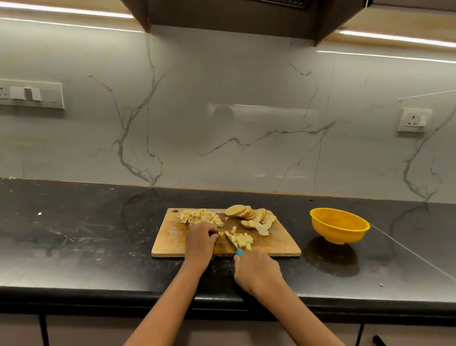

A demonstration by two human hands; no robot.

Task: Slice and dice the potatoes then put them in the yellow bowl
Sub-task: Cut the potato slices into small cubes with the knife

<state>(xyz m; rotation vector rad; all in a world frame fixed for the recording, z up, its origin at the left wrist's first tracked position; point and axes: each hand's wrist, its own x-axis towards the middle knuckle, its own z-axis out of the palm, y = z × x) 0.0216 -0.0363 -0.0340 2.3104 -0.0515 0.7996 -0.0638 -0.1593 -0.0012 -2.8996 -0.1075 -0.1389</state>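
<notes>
A wooden cutting board [173,240] lies on the black counter. At its back left sits a pile of diced potato [202,217]. Round potato slices [253,217] fan out along the back right. A smaller heap of dice [240,239] rests mid-board. My left hand [200,243] presses down on a few potato pieces beside the blade, fingers curled. In my right hand [257,270] is a knife with a blue handle [239,252], its blade angled between the hand and the small heap. The yellow bowl [338,226] stands to the right of the board; its inside is mostly hidden.
The black counter [73,226] runs left and right, with its front edge just below my wrists. A marble backsplash rises behind, with a socket [414,120] at the right and a switch plate [27,93] at the left. A range hood hangs overhead.
</notes>
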